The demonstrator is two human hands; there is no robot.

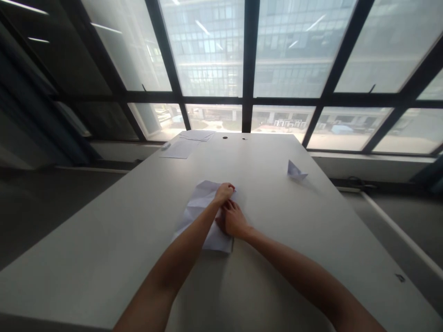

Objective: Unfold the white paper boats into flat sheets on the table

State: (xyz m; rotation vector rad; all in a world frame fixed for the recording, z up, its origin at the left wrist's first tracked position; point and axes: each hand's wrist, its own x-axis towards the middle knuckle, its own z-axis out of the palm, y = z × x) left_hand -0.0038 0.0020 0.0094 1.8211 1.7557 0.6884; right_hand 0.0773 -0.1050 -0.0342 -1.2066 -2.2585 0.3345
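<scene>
Evidently, in the head view, a creased sheet of paper is laid flat on the white table, directly in front of the person, so that both hands can be brought to its right edge and the tabletop used as a firm backing. The left hand is placed at the far part of that edge, its fingers curled close together; whether the paper is actually pinched by them cannot be told. The right hand is set just nearer, touching or almost touching the left, with its fingers bent down onto the sheet; how tightly they are closed is hidden. By this pairing, the paper is probably kept from sliding while its edge is worked.

A folded paper piece is stood well apart on the right, seemingly kept out of the way of the arms. At the far left, loose sheets are laid with a small white object beside them, which is too blurred to be identified. No container is seen; whether anything is held within the folded piece's hollow cannot be made out.
</scene>
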